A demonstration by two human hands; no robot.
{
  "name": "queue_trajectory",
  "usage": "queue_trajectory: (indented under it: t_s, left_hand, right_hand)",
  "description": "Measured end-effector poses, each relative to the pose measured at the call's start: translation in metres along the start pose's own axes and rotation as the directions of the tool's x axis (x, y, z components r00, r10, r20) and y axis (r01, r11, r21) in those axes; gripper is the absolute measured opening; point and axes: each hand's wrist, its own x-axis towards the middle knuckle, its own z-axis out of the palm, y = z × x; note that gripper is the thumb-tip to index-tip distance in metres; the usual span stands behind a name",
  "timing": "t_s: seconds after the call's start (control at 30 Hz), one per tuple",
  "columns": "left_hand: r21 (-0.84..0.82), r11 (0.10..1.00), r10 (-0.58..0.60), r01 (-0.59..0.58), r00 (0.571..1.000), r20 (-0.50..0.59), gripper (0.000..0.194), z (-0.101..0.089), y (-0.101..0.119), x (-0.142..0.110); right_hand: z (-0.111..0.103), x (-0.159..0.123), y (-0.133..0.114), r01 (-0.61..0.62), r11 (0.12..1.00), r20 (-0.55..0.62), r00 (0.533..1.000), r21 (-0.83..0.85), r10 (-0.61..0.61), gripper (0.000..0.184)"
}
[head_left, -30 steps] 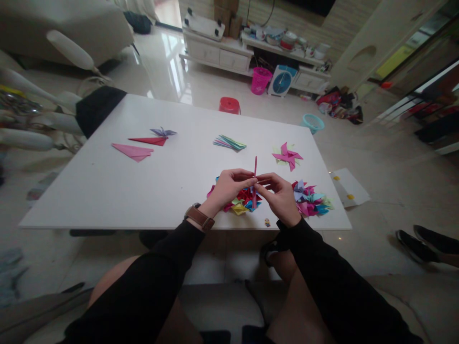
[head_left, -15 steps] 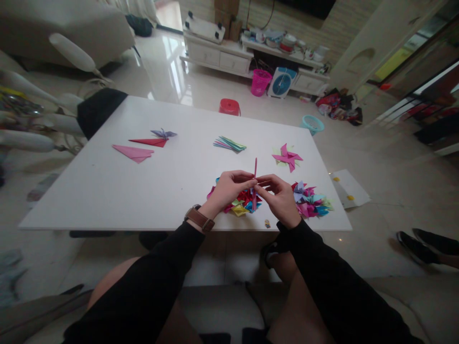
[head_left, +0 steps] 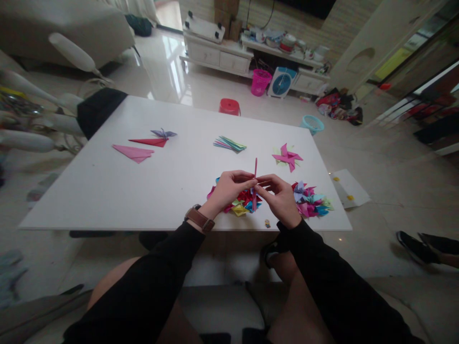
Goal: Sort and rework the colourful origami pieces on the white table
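My left hand (head_left: 233,188) and my right hand (head_left: 279,195) meet above the near side of the white table (head_left: 136,200). Between their fingertips both pinch a narrow strip of folded pink paper (head_left: 256,167), held upright and seen edge-on. Its lower end hangs below my fingers. Beneath the hands lies a pile of colourful folded paper pieces (head_left: 239,210), partly hidden by my left hand. A second pile of folded paper (head_left: 310,200) is just right of my right hand. A brown-strapped watch (head_left: 199,219) is on my left wrist.
Farther back on the table are a stack of folded strips (head_left: 229,144), a pink paper pinwheel shape (head_left: 287,157), a purple paper crane (head_left: 163,134), and red (head_left: 148,142) and pink (head_left: 133,153) folded papers. A red stool (head_left: 229,106) stands beyond the far edge.
My hands and the pink folded paper stay in nearly the same place. At the far right, a person's shoe has shifted slightly.
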Motion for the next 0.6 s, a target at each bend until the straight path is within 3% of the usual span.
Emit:
queue_trajectory:
  t_s: [0.6]
  left_hand:
    - [0.015,1.0,0.014,-0.014,1.0,-0.004,0.043,0.0002,0.0,-0.0001]
  right_hand:
    - [0.0,0.0,0.0009,0.002,1.0,-0.001,1.0,-0.005,-0.002,0.032]
